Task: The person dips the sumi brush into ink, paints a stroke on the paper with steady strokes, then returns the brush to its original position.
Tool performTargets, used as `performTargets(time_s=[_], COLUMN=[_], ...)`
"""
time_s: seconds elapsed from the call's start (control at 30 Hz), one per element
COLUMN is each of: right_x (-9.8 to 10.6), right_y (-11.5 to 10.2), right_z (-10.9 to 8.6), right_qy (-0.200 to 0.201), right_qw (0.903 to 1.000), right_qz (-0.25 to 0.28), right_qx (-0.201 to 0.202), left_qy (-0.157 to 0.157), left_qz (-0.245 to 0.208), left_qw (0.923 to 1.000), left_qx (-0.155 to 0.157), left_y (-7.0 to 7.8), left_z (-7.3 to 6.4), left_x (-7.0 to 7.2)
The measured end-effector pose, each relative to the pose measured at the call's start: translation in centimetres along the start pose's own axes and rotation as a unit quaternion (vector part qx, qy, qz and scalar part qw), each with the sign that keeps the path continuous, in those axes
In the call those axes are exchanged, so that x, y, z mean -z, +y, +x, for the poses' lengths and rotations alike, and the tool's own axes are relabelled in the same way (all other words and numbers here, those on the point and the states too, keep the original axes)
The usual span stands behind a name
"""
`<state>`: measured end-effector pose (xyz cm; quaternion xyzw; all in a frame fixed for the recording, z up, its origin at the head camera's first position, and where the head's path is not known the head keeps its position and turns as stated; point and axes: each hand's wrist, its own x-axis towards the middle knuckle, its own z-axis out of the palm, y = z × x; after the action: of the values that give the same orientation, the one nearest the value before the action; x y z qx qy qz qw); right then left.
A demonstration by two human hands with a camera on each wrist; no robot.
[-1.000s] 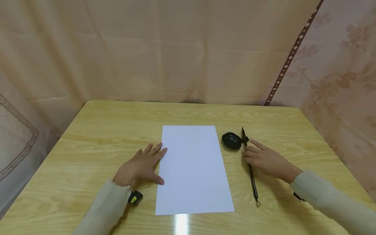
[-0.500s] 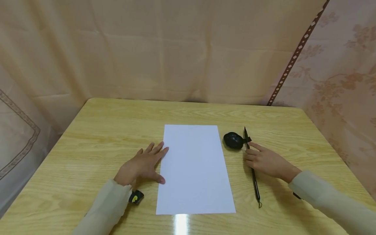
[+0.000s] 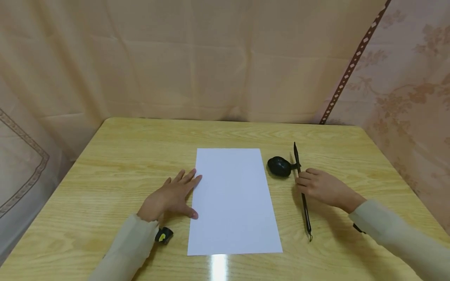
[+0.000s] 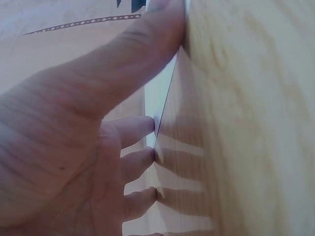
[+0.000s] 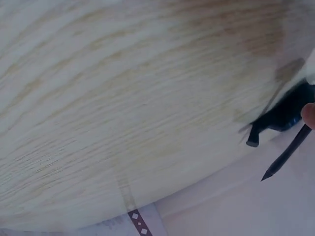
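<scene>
In the head view my right hand (image 3: 325,187) pinches the shaft of a black writing brush (image 3: 305,212), its dark pointed tip away from me and its hanging loop near me. Just left of the brush tip lies a rounded black rest (image 3: 279,166) with a short stub, which the brush overlaps in this view. The right wrist view shows the brush tip (image 5: 285,160) apart from the black stub. My left hand (image 3: 168,199) lies spread at the left edge of a white paper sheet (image 3: 232,203), thumb and fingertips on that edge. In the left wrist view the thumb (image 4: 138,49) touches the paper.
The wooden table (image 3: 133,148) has a beige curtain (image 3: 211,62) behind it and a floral cloth (image 3: 415,97) on the right. A small black wrist camera with a yellow mark (image 3: 163,235) sits by my left cuff.
My right fingers have closed round the brush, the index finger drawing back from the stub. The brush has risen and shifted slightly away from me. The left hand stays put.
</scene>
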<state>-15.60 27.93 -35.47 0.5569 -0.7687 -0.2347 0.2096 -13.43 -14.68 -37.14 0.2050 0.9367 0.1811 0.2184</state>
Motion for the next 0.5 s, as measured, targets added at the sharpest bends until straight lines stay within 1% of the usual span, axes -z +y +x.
performTargets(time_s=[0.1,0.2,0.37,0.43,0.5], right_x=[0.3,0.6,1.0,1.1,1.2], right_y=[0.5,1.2,2.6,3.1,3.6], right_z=[0.1,0.0,-0.1,-0.1,-0.1], right_qy=[0.018,0.054,0.118,0.135,0.150], right_qw=[0.9997,0.9966,0.9823,0.9773,0.9733], right_qz=[0.010,0.038,0.093,0.097,0.089], right_qx=[-0.016,-0.048,-0.111,-0.131,-0.149], left_qy=[-0.001,-0.002,-0.003,-0.003,-0.004], left_qz=[-0.002,-0.001,0.001,-0.002,-0.004], left_qw=[1.0000,1.0000,1.0000,1.0000,1.0000], left_qx=[-0.002,-0.004,-0.003,-0.003,-0.003], left_y=[0.0,0.0,0.0,0.0,0.1], left_z=[0.0,0.0,0.0,0.0,-0.1], left_x=[0.0,0.0,0.1,0.1,0.0])
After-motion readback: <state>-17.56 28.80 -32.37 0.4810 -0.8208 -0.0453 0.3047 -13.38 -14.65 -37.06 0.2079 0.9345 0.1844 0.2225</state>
